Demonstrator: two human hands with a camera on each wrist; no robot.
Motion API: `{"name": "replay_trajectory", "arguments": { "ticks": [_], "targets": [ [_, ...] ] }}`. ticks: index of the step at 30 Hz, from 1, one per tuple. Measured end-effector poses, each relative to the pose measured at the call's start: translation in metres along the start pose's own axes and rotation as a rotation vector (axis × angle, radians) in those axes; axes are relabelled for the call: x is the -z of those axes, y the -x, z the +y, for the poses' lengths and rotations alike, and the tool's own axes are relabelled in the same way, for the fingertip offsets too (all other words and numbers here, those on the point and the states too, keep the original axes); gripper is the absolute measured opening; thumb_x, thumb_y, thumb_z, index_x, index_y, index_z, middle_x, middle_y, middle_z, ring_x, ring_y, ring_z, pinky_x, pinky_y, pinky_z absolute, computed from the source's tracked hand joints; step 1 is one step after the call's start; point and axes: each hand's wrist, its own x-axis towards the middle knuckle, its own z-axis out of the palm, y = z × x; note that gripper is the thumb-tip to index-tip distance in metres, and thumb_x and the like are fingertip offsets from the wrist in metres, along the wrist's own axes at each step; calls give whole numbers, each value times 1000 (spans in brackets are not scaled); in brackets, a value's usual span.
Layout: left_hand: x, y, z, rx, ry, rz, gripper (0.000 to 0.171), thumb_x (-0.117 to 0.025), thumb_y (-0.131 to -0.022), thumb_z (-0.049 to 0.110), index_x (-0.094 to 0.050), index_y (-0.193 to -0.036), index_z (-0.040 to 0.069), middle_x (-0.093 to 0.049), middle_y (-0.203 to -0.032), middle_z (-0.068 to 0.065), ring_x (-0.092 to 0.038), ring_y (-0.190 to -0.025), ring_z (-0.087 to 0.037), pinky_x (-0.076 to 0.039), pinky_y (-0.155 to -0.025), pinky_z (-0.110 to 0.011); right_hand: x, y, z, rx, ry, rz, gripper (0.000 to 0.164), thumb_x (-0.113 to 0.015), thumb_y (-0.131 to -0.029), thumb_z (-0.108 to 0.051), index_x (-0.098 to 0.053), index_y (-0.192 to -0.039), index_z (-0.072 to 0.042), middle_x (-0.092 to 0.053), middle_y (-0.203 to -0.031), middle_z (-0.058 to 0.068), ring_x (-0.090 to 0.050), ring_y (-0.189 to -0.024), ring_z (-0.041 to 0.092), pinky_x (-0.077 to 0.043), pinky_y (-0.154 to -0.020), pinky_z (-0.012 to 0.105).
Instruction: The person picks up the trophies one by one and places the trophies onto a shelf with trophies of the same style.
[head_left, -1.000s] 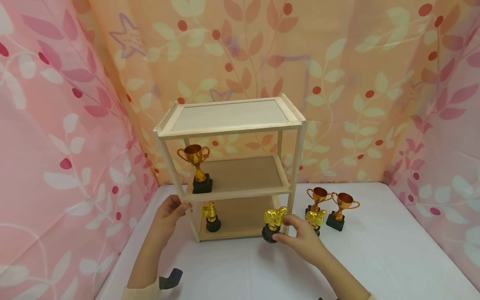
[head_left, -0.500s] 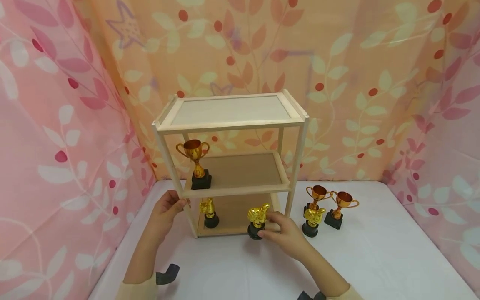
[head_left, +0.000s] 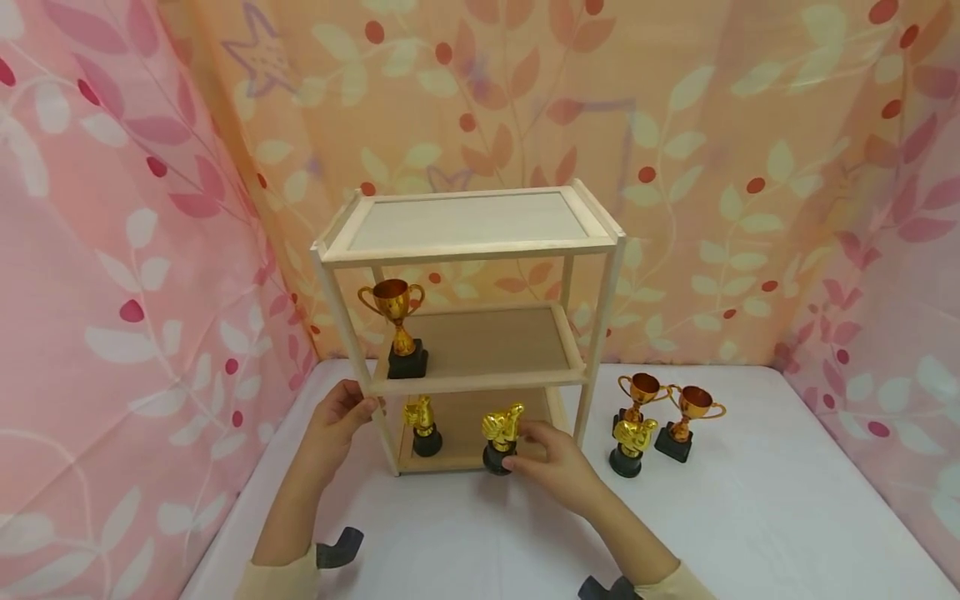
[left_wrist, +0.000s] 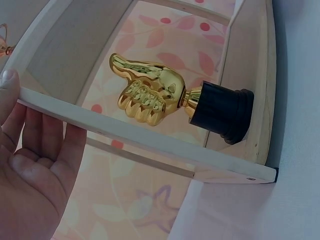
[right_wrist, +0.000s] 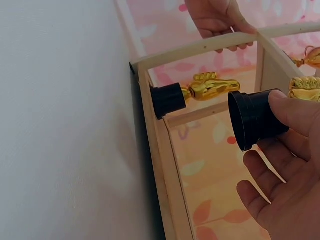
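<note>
My left hand [head_left: 341,421] grips the left front post [left_wrist: 95,127] of a pale wooden shelf rack [head_left: 480,385], thumb on one side and fingers on the other. My right hand [head_left: 558,467] pinches a gold thumbs-up trophy [head_left: 500,437] by its black base [right_wrist: 255,117], just in front of the bottom shelf. In the right wrist view that base is tilted and apart from the shelf board. A matching thumbs-up trophy [left_wrist: 152,90] stands at the left end of the bottom shelf. Above it, a gold cup trophy [head_left: 397,312] stands on the middle shelf's left end.
To the right of the rack, two cup trophies [head_left: 692,408] and another thumbs-up trophy [head_left: 630,446] stand on the white-covered table [head_left: 780,492]. Behind is a floral orange cloth [head_left: 697,208], with a pink cloth [head_left: 150,250] along the left side.
My right hand has carried the thumbs-up trophy leftward along the front of the rack, toward the middle of the bottom shelf. My left hand has stayed on the post.
</note>
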Motion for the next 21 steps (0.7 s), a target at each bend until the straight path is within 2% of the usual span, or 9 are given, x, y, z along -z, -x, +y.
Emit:
{"name": "replay_trajectory", "arguments": {
  "ticks": [7,15,21],
  "targets": [
    [-1,0,-1,16,-15,14,18,-61,-103,10,-52,-115,0,-68,-100,3,-66,-97,-10,-54,-92,-20,-8,-9,1,15,0,-8,53,-80,-88,-37,-66,-132,-11,-67,-132,6,-60,-123,37,-46,-104,62],
    [0,0,-1,9,12,14,15,-62,-102,8,-53,-112,2,-68,-100,1,-66,-98,-9,-55,-91,-20,-23,-28,7,-32,-46,-30,52,-78,-90,-37,-65,-134,-12,-67,-130,8,-59,-126,34,-48,-104,58],
    [0,0,-2,-3,15,2,14,-61,-102,6,-52,-111,0,-68,-100,1,-67,-97,-8,-56,-90,-20,-34,-43,14,37,-56,-31,51,-76,-93,-30,-63,-134,-5,-69,-125,11,-62,-122,35,-50,-103,54]
  ]
}}
